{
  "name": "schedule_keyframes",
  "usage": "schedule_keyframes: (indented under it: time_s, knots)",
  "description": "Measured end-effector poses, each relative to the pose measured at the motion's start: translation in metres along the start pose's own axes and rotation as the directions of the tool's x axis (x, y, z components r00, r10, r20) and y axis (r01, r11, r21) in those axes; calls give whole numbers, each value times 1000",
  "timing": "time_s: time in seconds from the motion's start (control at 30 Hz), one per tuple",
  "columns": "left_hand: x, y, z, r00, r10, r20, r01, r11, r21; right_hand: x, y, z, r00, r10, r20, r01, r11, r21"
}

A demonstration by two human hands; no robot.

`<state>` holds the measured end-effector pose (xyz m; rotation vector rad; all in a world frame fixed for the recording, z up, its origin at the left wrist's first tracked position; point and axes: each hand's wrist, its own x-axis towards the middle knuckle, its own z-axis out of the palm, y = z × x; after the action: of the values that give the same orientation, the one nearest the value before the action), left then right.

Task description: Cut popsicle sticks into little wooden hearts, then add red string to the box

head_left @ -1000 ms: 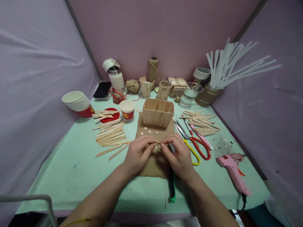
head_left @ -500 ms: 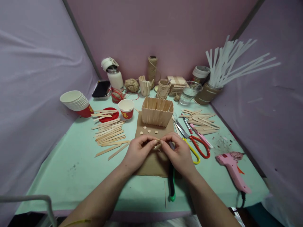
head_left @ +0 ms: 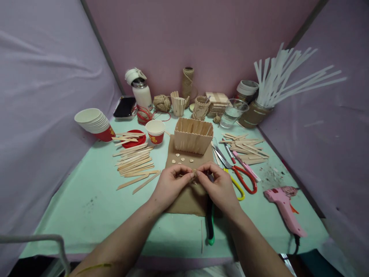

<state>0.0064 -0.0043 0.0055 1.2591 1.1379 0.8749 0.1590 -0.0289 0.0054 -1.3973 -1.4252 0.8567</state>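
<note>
Over a brown cardboard sheet (head_left: 184, 204), my left hand (head_left: 173, 184) and my right hand (head_left: 216, 184) meet fingertip to fingertip. Both pinch one small wooden piece (head_left: 194, 174), mostly covered by the fingers. Several small wooden chips (head_left: 182, 159) lie on the cardboard just beyond the hands. Behind them stands an open box of wooden sticks (head_left: 192, 140). Green-handled pliers (head_left: 211, 227) lie partly under my right hand.
Wooden sticks (head_left: 135, 161) lie left, with a paper cup (head_left: 155, 132) behind. On the right are red-handled scissors (head_left: 245, 177), yellow-handled scissors (head_left: 238, 190), more sticks (head_left: 245, 148) and a pink glue gun (head_left: 285, 211). Jars, twine and a water cup (head_left: 230, 115) stand behind.
The view has shifted slightly, so the table's things appear a little farther right. Both hands keep their pinch, with hardly any movement of the fingers.
</note>
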Motion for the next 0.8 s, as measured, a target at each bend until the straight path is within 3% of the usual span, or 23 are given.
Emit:
schedule_keyframes:
  time_s: [0.43,0.53,0.67,0.8]
  knots:
    - [-3,-1,1,997,75,21,-77,990,115,2,1,-4,987,103,123,-119,985,129]
    - [-2,-2,-1,990,134,40,-140,968,210,3,-2,-10,983,87,160,-96,994,53]
    - [-1,-1,-5,955,265,137,-298,867,400,4,-7,-22,970,3,244,34,989,-146]
    - [-2,1,-5,937,286,202,-347,838,422,2,-7,-28,962,-24,272,79,978,-194]
